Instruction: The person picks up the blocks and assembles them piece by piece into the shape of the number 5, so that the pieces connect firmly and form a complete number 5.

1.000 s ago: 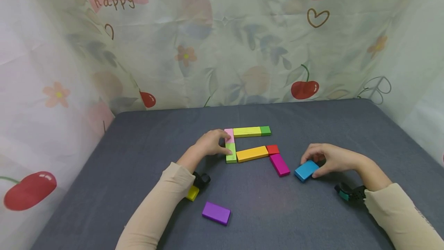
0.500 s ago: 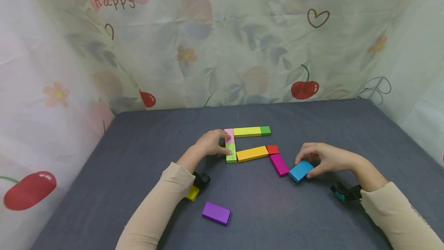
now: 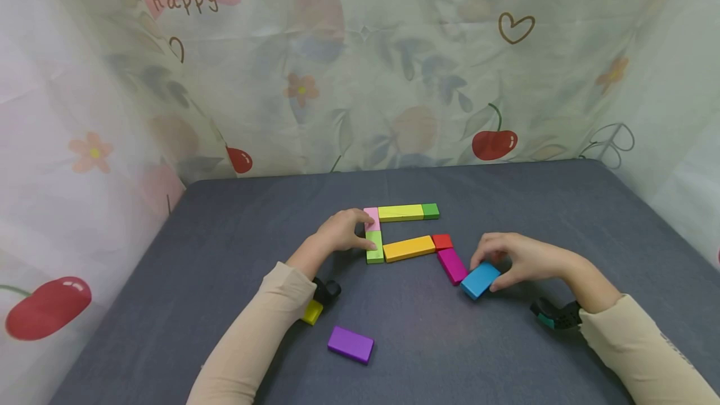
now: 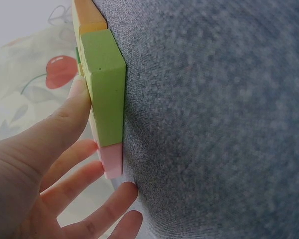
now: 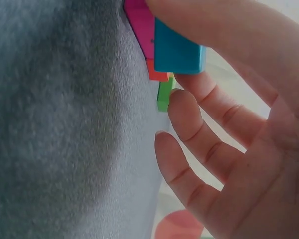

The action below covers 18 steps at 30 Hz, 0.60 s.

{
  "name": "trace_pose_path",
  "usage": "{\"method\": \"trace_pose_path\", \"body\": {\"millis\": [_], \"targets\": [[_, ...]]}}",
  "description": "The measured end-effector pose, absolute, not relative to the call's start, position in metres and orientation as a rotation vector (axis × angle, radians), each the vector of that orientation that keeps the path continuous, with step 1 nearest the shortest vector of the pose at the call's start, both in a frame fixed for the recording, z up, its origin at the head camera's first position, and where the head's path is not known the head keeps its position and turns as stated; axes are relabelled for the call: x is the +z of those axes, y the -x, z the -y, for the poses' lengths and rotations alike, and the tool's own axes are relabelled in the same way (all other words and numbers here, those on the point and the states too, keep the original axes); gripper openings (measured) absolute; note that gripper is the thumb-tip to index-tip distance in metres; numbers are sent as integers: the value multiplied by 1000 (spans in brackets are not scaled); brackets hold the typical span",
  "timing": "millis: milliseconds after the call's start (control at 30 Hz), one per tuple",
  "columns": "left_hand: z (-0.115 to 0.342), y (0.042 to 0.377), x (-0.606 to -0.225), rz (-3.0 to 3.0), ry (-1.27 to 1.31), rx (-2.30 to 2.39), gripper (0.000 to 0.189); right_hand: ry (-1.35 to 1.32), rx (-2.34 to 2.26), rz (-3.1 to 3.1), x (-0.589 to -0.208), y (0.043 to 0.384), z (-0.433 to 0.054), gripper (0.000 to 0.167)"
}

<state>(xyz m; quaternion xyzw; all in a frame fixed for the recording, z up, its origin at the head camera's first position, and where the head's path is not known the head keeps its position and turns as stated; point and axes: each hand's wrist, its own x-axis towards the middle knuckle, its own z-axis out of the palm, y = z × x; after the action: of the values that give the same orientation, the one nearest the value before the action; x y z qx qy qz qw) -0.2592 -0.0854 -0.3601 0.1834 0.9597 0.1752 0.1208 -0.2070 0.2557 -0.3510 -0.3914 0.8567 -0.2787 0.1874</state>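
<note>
My right hand [image 3: 523, 261] pinches a blue block [image 3: 480, 280] between thumb and fingers, near the lower end of a magenta block [image 3: 452, 266]. In the right wrist view the blue block [image 5: 178, 50] appears off the cloth, with the thumb partly covering it. My left hand [image 3: 343, 230] rests on a light green block [image 3: 374, 255] and a pink block [image 3: 371, 212], its fingers relaxed. The left thumb [image 4: 72, 107] touches the green block's upper face. An orange block [image 3: 409, 249] and a small red block [image 3: 442, 242] join the green block to the magenta one.
A yellow block [image 3: 400, 212] and a dark green block [image 3: 430, 210] run right from the pink one. A purple block [image 3: 351, 344] lies nearer on the dark grey cloth [image 3: 450, 355]. Another yellow block [image 3: 312, 312] is partly hidden under the left forearm. Patterned curtains stand behind.
My right hand has moved left with the blue block, bringing it from beside the magenta block to its lower end. The left hand has stayed in place.
</note>
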Motion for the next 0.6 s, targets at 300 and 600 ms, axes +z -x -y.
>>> {"method": "trace_pose_path", "body": {"millis": [300, 600], "targets": [[86, 260, -360, -2805, -545, 504, 59, 1164, -804, -2376, -354, 207, -249, 28], [86, 261, -361, -2810, -546, 503, 58, 1173, -782, -2389, -357, 205, -244, 30]]}}
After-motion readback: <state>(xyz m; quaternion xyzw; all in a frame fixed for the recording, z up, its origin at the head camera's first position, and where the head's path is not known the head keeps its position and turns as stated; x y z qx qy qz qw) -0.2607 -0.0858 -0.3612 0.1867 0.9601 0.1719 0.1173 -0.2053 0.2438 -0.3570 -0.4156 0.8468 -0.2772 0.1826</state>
